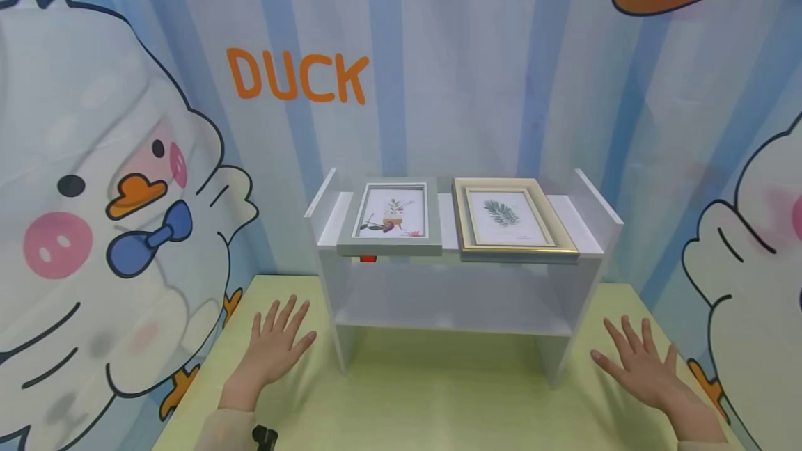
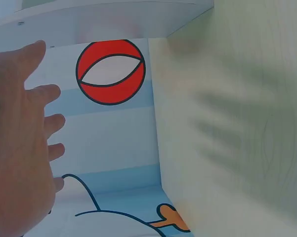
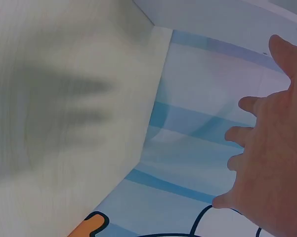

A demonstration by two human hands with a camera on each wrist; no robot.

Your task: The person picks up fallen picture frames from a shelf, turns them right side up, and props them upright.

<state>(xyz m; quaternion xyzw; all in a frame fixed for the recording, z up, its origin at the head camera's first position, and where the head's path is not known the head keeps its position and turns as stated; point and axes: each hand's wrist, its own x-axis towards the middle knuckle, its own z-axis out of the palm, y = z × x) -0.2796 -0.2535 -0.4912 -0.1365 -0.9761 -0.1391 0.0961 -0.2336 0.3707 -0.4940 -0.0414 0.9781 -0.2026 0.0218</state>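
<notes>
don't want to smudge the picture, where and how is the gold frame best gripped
Probably by its front rail, from the front, pinching top and underside: it lies face up, and that rail seems to jut past the shelf, leaving an edge to hook under.

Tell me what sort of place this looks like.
Probably a staged tabletop setup indoors, though I can't be sure: a striped cartoon backdrop lettered DUCK backs a pale green table, where a white shelf holds a grey picture frame and a cream picture frame.
</notes>
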